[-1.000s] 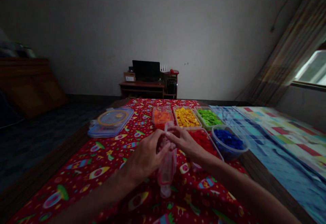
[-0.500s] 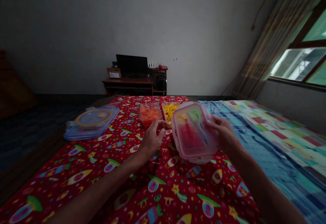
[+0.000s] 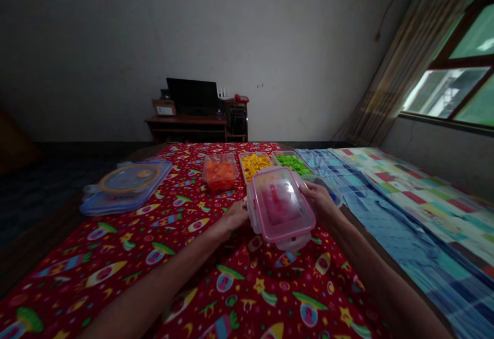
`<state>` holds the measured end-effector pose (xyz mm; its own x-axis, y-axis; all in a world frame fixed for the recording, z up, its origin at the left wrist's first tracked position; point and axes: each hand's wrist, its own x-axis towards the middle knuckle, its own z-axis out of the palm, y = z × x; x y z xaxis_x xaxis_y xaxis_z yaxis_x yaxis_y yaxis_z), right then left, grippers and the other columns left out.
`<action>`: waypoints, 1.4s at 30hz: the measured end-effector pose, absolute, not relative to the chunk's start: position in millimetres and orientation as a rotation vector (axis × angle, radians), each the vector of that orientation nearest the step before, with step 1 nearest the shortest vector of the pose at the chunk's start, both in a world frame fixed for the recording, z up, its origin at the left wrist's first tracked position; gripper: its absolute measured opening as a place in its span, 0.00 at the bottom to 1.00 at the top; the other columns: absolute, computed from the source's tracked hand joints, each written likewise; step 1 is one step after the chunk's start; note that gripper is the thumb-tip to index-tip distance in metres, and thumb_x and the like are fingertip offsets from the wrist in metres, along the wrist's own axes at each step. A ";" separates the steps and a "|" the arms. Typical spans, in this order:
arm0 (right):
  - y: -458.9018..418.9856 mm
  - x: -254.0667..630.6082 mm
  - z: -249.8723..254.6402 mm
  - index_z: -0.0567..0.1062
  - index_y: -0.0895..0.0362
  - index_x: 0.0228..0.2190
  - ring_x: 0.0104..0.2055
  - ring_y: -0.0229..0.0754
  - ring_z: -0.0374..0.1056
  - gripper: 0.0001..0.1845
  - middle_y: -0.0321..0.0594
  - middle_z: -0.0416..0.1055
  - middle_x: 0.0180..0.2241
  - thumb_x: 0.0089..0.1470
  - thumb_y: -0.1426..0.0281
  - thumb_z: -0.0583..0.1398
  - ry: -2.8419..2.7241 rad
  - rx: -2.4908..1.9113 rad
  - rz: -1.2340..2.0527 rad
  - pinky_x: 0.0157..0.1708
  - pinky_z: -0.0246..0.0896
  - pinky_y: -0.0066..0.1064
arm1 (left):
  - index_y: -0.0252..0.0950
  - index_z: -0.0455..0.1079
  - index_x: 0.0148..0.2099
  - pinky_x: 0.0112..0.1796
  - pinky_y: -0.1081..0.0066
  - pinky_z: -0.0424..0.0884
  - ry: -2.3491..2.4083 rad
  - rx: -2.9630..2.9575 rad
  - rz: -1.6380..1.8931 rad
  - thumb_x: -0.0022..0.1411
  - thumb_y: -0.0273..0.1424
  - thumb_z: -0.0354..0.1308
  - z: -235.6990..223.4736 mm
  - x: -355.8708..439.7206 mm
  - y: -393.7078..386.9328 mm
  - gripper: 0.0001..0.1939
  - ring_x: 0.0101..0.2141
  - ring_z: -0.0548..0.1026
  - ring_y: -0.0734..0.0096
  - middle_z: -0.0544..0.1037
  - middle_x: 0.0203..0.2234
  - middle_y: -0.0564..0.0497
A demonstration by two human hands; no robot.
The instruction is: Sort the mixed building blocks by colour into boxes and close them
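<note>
A clear plastic lid with a pink seal point(image 3: 284, 202) is tilted in front of me, and red pieces show through it. My right hand point(image 3: 319, 199) grips its right edge, thumb on top. At the left edge is my left hand point(image 3: 236, 214), its bent fingers closed on the flap and the fingertips partly hidden. Behind the lid stand clear boxes of orange pieces point(image 3: 221, 172), yellow pieces point(image 3: 254, 164) and green pieces point(image 3: 292, 163). A box with blue pieces point(image 3: 335, 197) peeks out beyond my right hand.
Several lids point(image 3: 125, 187), one with a yellow seal, lie stacked at the table's left. A red rocket-print cloth point(image 3: 185, 277) covers the table. To the right is a bed with checked bedding point(image 3: 401, 226). A desk with a monitor point(image 3: 193, 94) stands by the wall.
The lid has come down and left in my right hand and lies flatter. My left hand has moved down to its left edge. The green pieces now show beyond the lid.
</note>
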<state>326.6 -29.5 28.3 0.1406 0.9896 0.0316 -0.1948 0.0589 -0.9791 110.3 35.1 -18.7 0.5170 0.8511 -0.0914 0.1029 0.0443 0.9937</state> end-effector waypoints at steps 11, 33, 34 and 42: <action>-5.2 311.1 -9.0 0.76 0.64 0.41 0.36 0.45 0.68 0.25 0.46 0.75 0.36 0.54 0.57 0.52 -1.441 -1.449 0.492 0.36 0.62 0.33 | 0.32 0.74 0.32 0.31 0.71 0.70 0.839 1.331 0.619 0.48 0.40 0.64 -28.8 79.2 36.9 0.15 0.28 0.75 0.67 0.79 0.25 0.49; -16.4 301.9 -19.6 0.73 0.62 0.44 0.41 0.44 0.69 0.21 0.48 0.74 0.41 0.58 0.70 0.46 -1.677 -1.561 0.456 0.44 0.60 0.33 | 0.34 0.68 0.37 0.30 0.73 0.71 0.888 0.998 0.799 0.49 0.39 0.66 -36.7 81.9 32.5 0.18 0.27 0.74 0.73 0.76 0.29 0.50; -16.6 302.0 -19.4 0.73 0.63 0.44 0.41 0.44 0.69 0.21 0.49 0.74 0.41 0.58 0.71 0.45 -1.715 -1.624 0.406 0.44 0.59 0.32 | 0.34 0.68 0.38 0.30 0.73 0.71 0.887 0.972 0.781 0.50 0.39 0.66 -37.8 81.9 32.4 0.17 0.27 0.74 0.74 0.76 0.29 0.51; -10.2 302.0 -22.8 0.67 0.62 0.51 0.39 0.44 0.72 0.21 0.51 0.75 0.39 0.61 0.73 0.44 -1.952 -2.105 0.080 0.38 0.57 0.30 | 0.33 0.69 0.39 0.34 0.73 0.70 0.842 0.930 0.674 0.54 0.41 0.63 -45.2 83.9 32.1 0.17 0.30 0.74 0.74 0.76 0.31 0.48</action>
